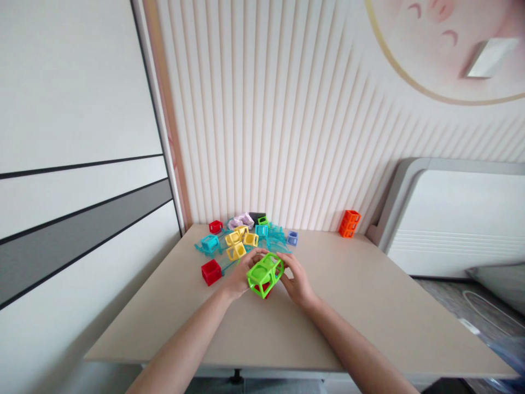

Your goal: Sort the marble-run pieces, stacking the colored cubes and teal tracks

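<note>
Between fingers [257,254], green cubes [266,265], lettering uncertain

The desk [389,314] is backed by a cream, vertically ribbed wall [266,109]. To the desk's left, white panels [74,93] are crossed by dark strips [82,165] and a grey band [82,233]. To its right, a grey-framed white headboard [467,213] and grey bedding [443,298] are seen. High above its right side, the wall is decorated with a gold-rimmed pink circle [447,65].

Bare left forearm [186,339] and right forearm [355,339] angle inward across the near edge of the surface [389,312]; above its middle, the left hand [241,275] and right hand [300,280] face each other, fingers [257,252] bent in a grip.
</note>
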### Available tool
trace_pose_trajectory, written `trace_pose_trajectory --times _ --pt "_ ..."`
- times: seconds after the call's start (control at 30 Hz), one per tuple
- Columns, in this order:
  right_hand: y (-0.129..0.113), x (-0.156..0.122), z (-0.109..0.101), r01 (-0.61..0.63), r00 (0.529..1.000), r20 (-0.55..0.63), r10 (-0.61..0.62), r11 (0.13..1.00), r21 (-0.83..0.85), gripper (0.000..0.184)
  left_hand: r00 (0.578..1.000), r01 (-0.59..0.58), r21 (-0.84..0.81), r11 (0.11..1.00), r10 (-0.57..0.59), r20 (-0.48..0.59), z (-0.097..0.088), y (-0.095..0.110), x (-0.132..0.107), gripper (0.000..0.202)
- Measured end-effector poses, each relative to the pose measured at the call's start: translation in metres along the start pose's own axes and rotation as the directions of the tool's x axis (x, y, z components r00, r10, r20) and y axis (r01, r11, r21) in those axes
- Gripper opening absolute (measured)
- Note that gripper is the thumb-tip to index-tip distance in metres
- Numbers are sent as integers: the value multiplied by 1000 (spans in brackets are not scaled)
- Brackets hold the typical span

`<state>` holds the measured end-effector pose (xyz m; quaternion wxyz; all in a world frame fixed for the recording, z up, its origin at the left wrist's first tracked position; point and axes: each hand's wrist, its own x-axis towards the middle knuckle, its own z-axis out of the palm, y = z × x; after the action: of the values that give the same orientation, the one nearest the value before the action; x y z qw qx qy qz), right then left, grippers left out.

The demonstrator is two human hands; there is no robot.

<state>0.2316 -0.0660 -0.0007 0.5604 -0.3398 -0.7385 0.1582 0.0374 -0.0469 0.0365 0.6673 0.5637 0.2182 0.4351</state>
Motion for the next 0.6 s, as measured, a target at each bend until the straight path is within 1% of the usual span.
trace_pose_trajectory --times 0.07,0.17,0.27,0.33,0.4,0.47,0.53,0.6 --pt "1 0 1 -9 1000 -5 9 1000 -7 42 1000 20 2 1000 -20 -6 0 -2 0 60" --pt "0 0 2 -20 1000 -12 20 1000 -5 53 996 -13 -2 1000 13 -88 0 -6 2 61" --pt "-3 -2 2 -45 998 32 45 999 2 58 977 -113 52 992 121 -175 -2 -10 3 63" --pt "-6 -3 0 -56 996 72 55 998 14 59 959 -184 188 965 218 -179 -4 -13 2 61" --pt "-7 -4 -1 -51 994 97 48 998 30 61 941 -238 394 888 311 -133 -6 -14 -1 56" --pt "-8 -4 -3 -37 993 118 32 998 41 64 921 -277 565 777 383 -75 -8 -15 -4 50" --pt "-10 -3 -4 -27 991 131 21 999 45 67 900 -304 652 695 434 -43 -8 -16 -6 49" --pt "-11 -1 -3 -28 991 132 23 999 35 66 877 -327 682 654 480 -39 -9 -16 -6 49"
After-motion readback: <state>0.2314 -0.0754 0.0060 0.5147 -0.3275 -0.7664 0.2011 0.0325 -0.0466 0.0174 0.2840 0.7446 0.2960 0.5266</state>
